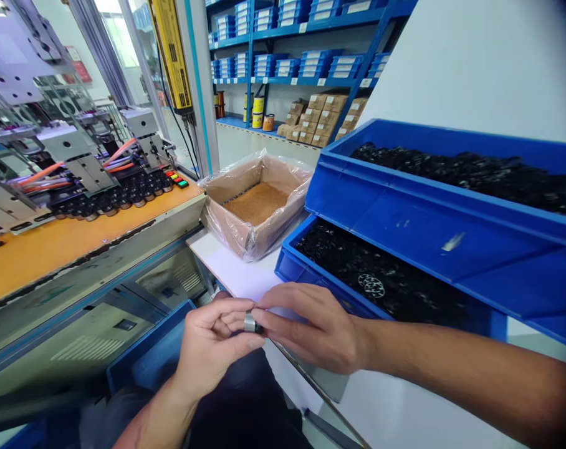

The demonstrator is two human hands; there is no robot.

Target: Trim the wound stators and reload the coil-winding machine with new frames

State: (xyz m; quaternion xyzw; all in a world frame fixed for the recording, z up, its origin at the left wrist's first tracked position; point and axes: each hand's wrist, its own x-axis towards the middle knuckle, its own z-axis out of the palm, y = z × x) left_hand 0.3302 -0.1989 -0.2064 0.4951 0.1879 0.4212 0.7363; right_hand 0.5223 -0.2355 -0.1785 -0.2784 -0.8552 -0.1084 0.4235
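A small silver metal ring with a black part on its right side sits between my two hands, above my lap. My left hand pinches the ring between thumb and fingers. From the right, my right hand has its fingertips closed on the black side of the same piece; the fingers hide part of it. Close behind my right hand is the lower blue bin, filled with small black parts.
A larger blue bin of black parts rests above the lower one. A plastic-lined cardboard box stands on the white table. At left, a machine with an orange worktop carries a row of black and silver pieces. A blue crate lies below.
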